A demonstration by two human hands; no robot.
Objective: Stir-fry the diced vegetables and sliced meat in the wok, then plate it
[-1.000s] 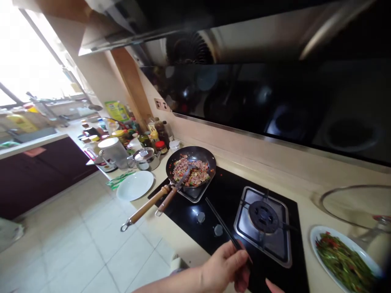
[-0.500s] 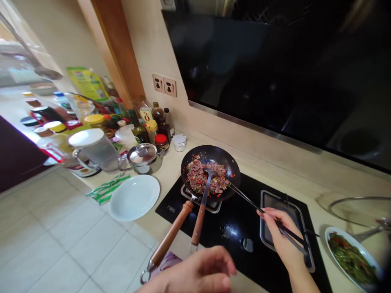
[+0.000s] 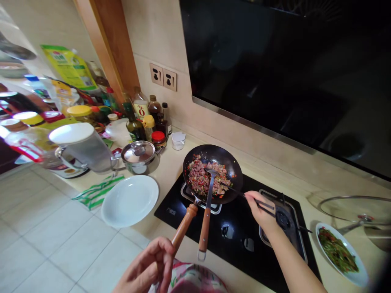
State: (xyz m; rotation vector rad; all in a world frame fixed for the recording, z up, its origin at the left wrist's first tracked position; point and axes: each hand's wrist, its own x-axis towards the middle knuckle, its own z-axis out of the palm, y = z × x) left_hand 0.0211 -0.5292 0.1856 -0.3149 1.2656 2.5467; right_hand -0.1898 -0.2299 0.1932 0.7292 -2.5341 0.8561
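Observation:
A dark wok [image 3: 233,167] with chopped meat and red and green bits [image 3: 198,173] sits on the left burner. My left hand [image 3: 149,264] is at the lower end of its wooden handle [image 3: 183,226], fingers curled over it; the hand hides the handle's end. My right hand [image 3: 261,209] is closed on dark chopsticks [image 3: 235,189], their tips in the meat. A spatula [image 3: 205,228] with a wooden grip rests in the wok, its blade on the food and its grip pointing toward me, untouched by either hand.
A white plate [image 3: 130,201] and a lidded steel pot [image 3: 140,156] stand left of the black cooktop [image 3: 214,248]. Bottles, jars and a jug [image 3: 88,146] crowd the far left. On the right are a plate of green vegetables [image 3: 339,252] and a glass lid [image 3: 351,209].
My left hand has moved left and down onto the wok's handle. The right hand has moved left toward the wok, bringing the chopstick tips further into the meat. The view has shifted slightly.

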